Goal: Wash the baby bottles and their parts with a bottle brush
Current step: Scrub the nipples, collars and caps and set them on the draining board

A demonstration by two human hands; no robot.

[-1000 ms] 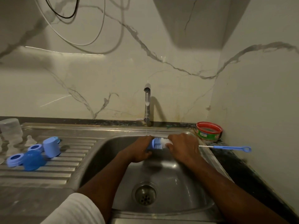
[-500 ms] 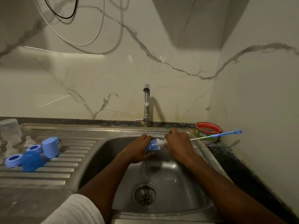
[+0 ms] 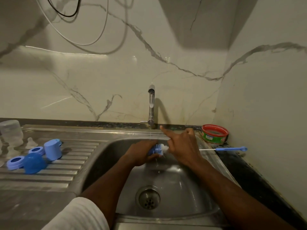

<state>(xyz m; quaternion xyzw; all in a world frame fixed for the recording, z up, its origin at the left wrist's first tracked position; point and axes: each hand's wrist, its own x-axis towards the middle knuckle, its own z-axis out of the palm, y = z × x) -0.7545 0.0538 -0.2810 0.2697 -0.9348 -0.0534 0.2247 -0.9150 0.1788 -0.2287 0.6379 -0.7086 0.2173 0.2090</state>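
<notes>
Setting: steel sink [image 3: 196, 193], tap [image 3: 151, 103] running.
Brush [image 3: 159, 149]: over the basin, under the stream.
Left hand [image 3: 141, 153]: grip closed round something blue, hidden.
Right hand [image 3: 182, 146]: grip on the wire stem.
Handling: light, wet, slippery, springy; best held near the bristles.

In front of me the steel faucet [image 3: 151, 107] stands upright against the veined marble wall [image 3: 99, 80], a thin stream falling from it. To its right, a red-rimmed green tub [image 3: 214, 133] sits in the corner on the dark counter [image 3: 249, 171]. High to the faucet's left, cables [image 3: 83, 30] loop across the wall.
</notes>
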